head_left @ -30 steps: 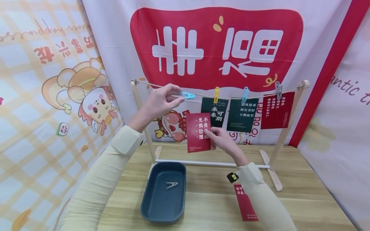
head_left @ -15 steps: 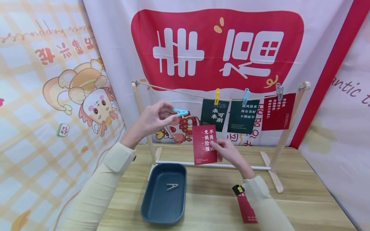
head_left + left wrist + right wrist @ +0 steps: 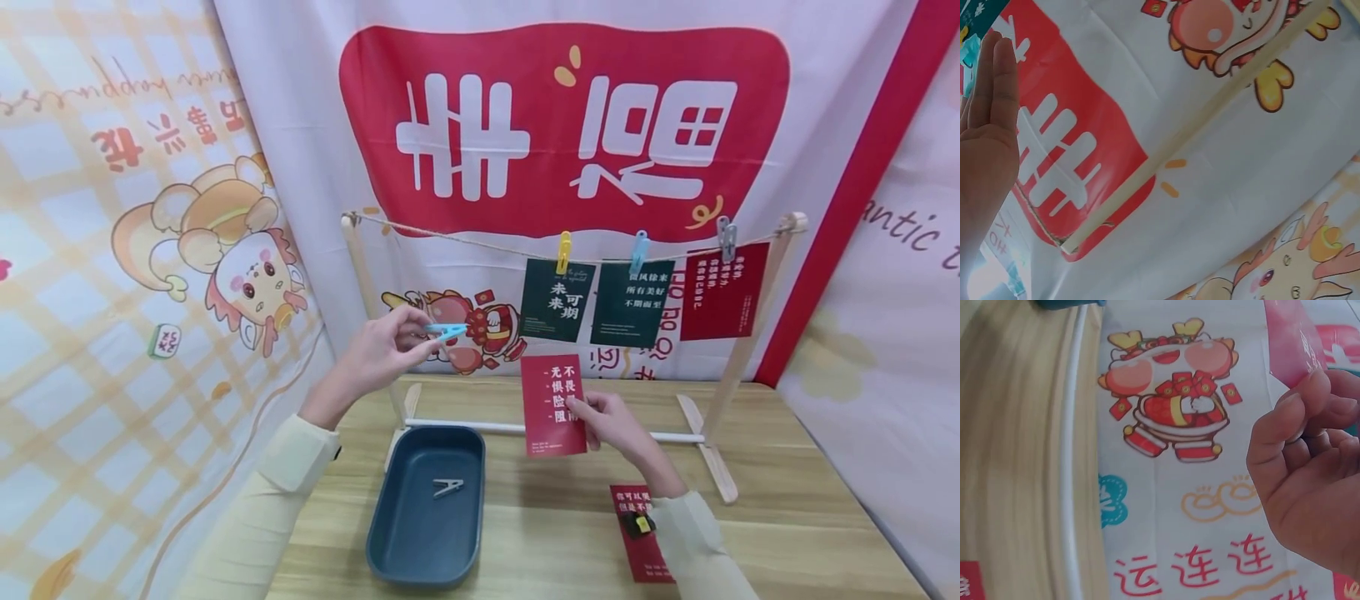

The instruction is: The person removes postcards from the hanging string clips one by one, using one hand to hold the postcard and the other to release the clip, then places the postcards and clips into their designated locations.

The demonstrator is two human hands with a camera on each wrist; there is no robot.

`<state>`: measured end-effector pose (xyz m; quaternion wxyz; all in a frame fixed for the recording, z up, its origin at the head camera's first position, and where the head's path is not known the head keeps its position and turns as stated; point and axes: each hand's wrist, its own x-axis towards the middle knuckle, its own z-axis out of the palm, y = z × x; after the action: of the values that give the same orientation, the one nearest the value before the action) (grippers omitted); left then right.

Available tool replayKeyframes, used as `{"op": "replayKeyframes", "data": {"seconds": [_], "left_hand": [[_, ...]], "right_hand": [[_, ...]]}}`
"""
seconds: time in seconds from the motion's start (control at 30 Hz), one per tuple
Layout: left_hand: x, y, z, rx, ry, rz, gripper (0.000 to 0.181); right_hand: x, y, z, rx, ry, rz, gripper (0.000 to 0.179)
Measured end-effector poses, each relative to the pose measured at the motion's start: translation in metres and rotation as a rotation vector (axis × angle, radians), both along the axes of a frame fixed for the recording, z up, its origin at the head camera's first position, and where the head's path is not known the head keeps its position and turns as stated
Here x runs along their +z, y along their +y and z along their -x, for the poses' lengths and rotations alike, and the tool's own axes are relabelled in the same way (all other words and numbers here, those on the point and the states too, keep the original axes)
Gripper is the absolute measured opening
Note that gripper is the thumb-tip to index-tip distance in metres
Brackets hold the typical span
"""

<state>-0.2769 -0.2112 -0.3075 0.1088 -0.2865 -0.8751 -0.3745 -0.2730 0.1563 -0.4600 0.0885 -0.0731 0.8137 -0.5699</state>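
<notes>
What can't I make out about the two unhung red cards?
Head view: some characters on the held red card, covered by the right hand.
Head view: its bottom print, too small.
Head view: part of the flat-lying red card, behind the sleeve and wrist device.
Right wrist view: part of the held red card, past the top edge.

The held card (image 3: 546, 408) is coloured red and lettered in white. The held clothespin (image 3: 453, 332) is tinted light blue, the tray (image 3: 423, 537) dark blue, the loose clothespin (image 3: 452, 482) grey. The right hanging card (image 3: 723, 293) is coloured red, the middle hanging card (image 3: 632, 315) dark green. The left cloth (image 3: 90, 225) is checked in pale orange.
</notes>
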Motion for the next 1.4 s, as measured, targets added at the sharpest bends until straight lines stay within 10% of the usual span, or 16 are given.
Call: {"op": "replayKeyframes", "data": {"seconds": [0.37,0.8,1.4], "left_hand": [[-0.042,-0.007,-0.005,-0.009,0.007,0.015,0.024],[-0.107,-0.009,-0.011,0.105,-0.152,0.166,0.024],[-0.189,-0.01,-0.031,0.102,-0.37,0.402,0.026]], "right_hand": [[-0.022,0.022,-0.015,-0.062,-0.1,0.005,0.054],[-0.052,0.048,-0.03,-0.02,-0.136,-0.07,0.049],[-0.092,0.097,-0.055,0.06,-0.183,-0.146,0.04]]}}
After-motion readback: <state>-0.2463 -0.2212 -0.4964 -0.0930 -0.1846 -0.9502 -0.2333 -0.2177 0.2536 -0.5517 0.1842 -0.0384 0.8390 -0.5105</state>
